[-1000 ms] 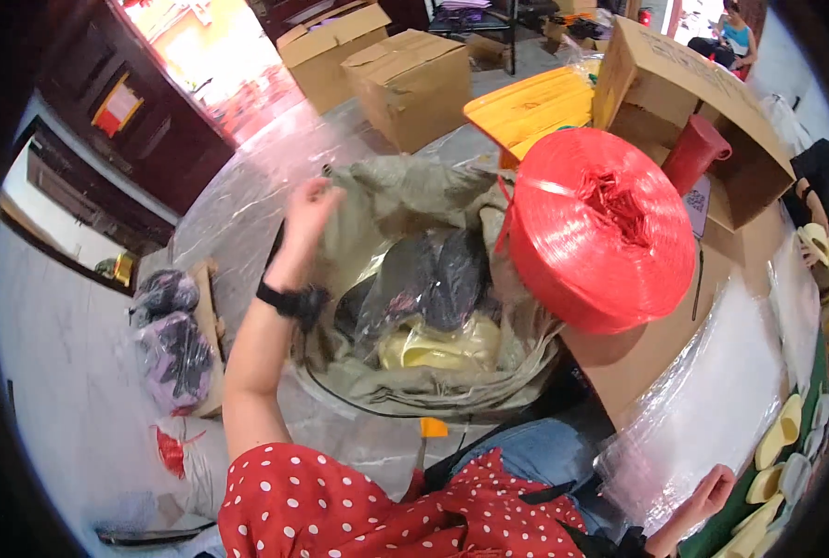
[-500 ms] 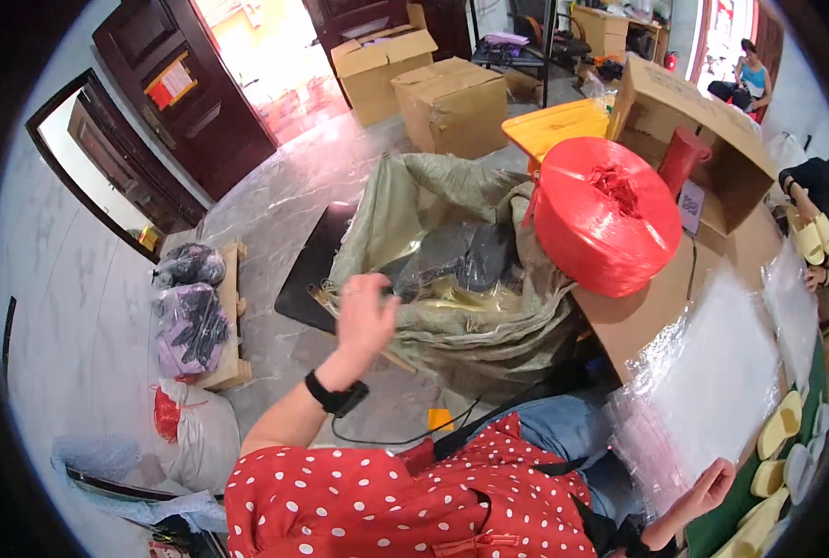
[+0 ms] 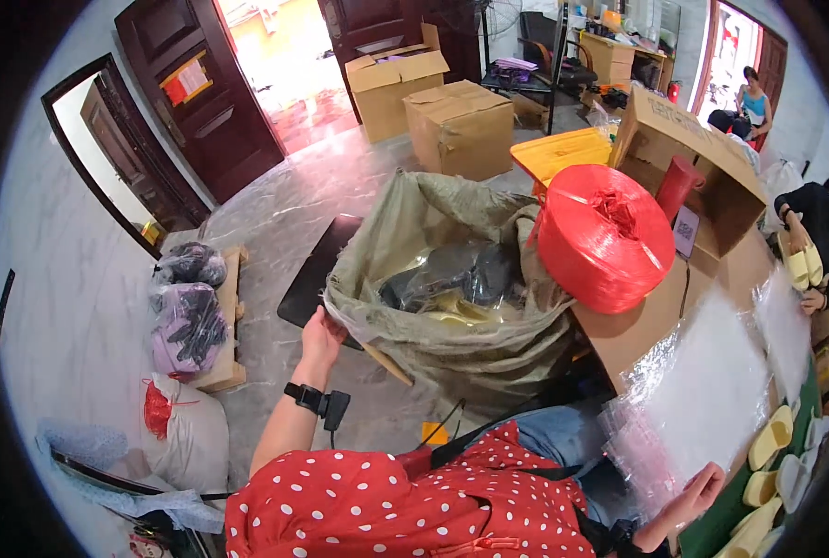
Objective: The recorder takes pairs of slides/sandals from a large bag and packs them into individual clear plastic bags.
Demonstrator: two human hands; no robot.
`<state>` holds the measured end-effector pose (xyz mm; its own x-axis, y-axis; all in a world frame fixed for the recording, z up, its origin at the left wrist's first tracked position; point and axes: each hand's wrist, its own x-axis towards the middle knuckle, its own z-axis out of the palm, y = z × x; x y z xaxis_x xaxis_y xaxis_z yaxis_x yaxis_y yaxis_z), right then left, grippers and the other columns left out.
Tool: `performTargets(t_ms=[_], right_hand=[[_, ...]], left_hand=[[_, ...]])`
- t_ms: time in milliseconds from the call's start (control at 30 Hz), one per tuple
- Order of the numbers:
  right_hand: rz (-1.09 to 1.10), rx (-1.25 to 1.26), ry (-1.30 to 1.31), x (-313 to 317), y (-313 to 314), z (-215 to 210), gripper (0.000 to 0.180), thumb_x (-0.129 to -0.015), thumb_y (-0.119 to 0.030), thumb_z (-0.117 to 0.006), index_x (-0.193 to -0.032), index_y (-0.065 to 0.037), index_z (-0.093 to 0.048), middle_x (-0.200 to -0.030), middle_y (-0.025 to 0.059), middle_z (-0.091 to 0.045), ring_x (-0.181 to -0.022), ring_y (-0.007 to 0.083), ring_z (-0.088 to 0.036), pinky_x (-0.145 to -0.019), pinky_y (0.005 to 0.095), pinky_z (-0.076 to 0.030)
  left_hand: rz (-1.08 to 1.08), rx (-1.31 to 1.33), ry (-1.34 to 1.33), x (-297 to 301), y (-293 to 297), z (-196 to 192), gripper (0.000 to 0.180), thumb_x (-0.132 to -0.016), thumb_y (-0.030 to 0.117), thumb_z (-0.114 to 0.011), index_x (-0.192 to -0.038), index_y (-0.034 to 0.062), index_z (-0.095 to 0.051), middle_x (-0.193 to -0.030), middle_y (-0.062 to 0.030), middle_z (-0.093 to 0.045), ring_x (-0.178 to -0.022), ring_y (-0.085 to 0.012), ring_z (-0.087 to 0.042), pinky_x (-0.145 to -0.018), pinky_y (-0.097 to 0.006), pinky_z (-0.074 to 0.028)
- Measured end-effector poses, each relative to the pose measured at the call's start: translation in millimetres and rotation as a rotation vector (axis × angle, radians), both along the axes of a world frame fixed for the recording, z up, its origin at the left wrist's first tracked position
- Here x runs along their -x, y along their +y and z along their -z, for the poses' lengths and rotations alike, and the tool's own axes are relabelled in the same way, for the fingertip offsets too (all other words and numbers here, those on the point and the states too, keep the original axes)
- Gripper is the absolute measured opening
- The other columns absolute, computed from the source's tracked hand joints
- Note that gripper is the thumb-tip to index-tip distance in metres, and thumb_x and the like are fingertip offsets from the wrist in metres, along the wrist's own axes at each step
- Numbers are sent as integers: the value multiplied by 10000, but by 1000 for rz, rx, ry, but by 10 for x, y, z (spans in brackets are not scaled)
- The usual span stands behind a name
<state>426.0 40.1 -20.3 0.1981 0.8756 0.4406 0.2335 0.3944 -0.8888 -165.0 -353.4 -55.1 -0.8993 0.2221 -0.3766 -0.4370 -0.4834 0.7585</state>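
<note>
My left hand point(image 3: 321, 338) has its fingers closed on the left rim of a large olive-green woven sack point(image 3: 451, 358). Inside the sack lie clear plastic packages point(image 3: 475, 274) with dark grey and yellow contents, perhaps slippers. At the lower right my right hand point(image 3: 693, 502) hovers by a stack of clear plastic bags point(image 3: 698, 391); its fingers are loosely bent and nothing shows in them. A big roll of red plastic twine point(image 3: 610, 242) rests beside the sack.
Yellow slippers point(image 3: 769, 437) line a green surface at right, where another person's hand point(image 3: 813, 299) appears beside a slipper pair. An open cardboard box point(image 3: 693, 158) stands behind the twine. Wrapped purple packages point(image 3: 186, 325) sit on a wooden pallet point(image 3: 228, 363), near a white sack point(image 3: 186, 432).
My left hand has come from over the sack's opening down and left to its rim. The plastic packages show more fully. My right hand has shifted slightly left and down.
</note>
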Motion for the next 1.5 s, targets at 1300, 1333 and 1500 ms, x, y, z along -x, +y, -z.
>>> performTargets(t_ms=[1300,1333,1500], right_hand=[[12,-85,101,-146,-176,-227,183,-990,-143,-583,-833,-82,-512,-710,-76,-364,-599,18,-293,-510,207,-213],[11,-75,122,-145,-201,-290,144,-979,-115,-585,-850,-76,-534,-719,-74,-383,-614,21,-312,-525,200,-230],[43,-75,110,-158,-246,-486,73,-911,-6,-622,-860,-33,-577,-799,-43,-515,-686,34,-439,-592,188,-355]], left_hand=[[195,-94,475,-1070,1187,-1609,136,-943,94,-570,-1077,70,-564,-845,18,-517,-746,-82,-489,-697,-241,-387],[386,-130,497,-1299,1436,-1831,140,-942,104,-579,-1075,66,-566,-862,15,-527,-749,-84,-494,-696,-246,-389],[1178,-251,529,-2085,2395,-2230,156,-936,110,-572,-1085,71,-549,-981,4,-537,-789,-89,-498,-713,-249,-412]])
